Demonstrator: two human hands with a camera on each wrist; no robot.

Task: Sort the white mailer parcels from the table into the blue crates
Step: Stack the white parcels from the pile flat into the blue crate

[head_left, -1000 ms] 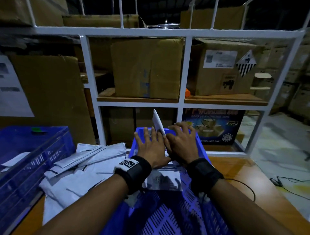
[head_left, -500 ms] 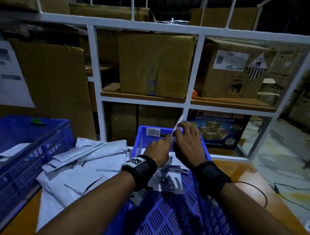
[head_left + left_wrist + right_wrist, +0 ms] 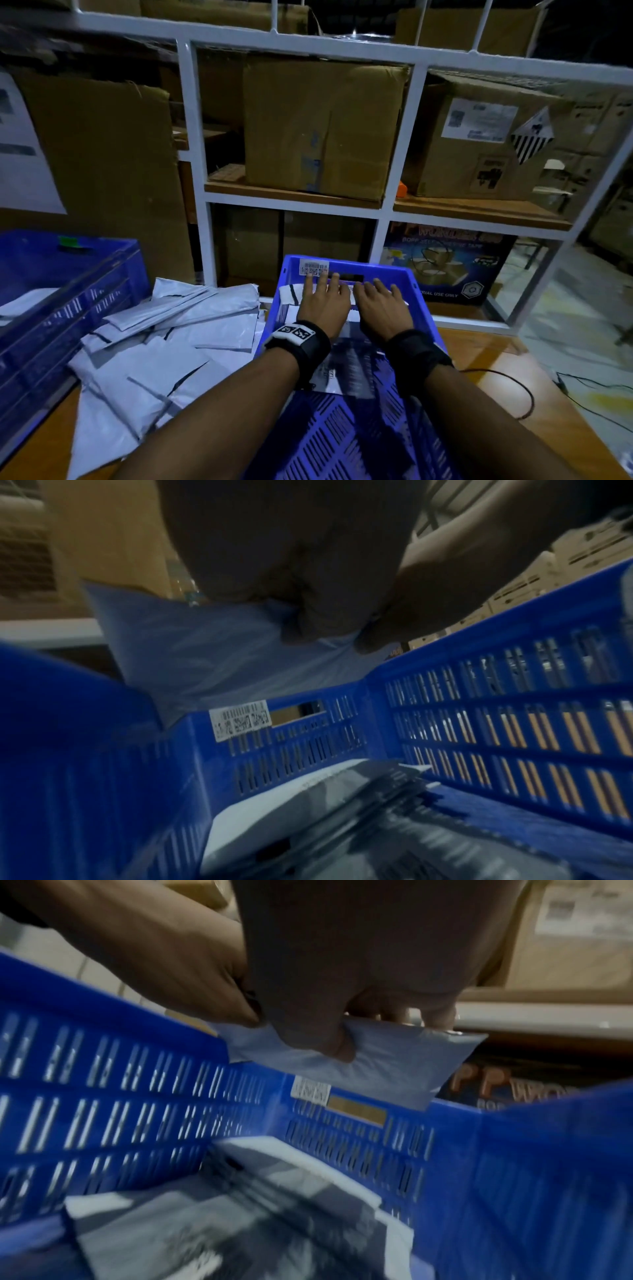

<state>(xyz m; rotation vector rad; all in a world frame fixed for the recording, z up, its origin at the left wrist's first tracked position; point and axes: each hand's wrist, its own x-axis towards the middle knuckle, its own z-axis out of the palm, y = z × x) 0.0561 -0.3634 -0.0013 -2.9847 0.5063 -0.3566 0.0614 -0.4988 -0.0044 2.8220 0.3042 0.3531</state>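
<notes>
**Both hands hold one white parcel over the blue crate**

In the middle of the head view, the left hand [image 3: 323,303] and the right hand [image 3: 382,305] are side by side. Together they hold a white mailer parcel [image 3: 394,1066] above the far end of the blue crate [image 3: 416,294]. The right thumb and fingers pinch it. The left hand's grip looks the same, but that view is blurry. More parcels [image 3: 346,373] lie inside the crate. A pile of parcels [image 3: 164,342] sits on the table [image 3: 479,356] at lower left, beside another blue crate [image 3: 68,294].
</notes>
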